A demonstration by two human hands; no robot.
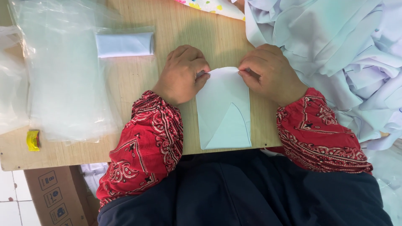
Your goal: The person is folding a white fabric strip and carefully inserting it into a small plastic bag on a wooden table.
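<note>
Pale wooden board (125, 83) as worktop, grain running lengthwise, lit evenly and softly. Stack of clear plastic bags (63, 75) across its left half, one folded pale blue cloth (124, 44) bagged on top. Small yellow object (33, 139) near the left edge. Heap of pale blue fabric (335, 54) piled at right. Below left, brown cardboard box (54, 194) on white tiled floor (12, 201).
</note>
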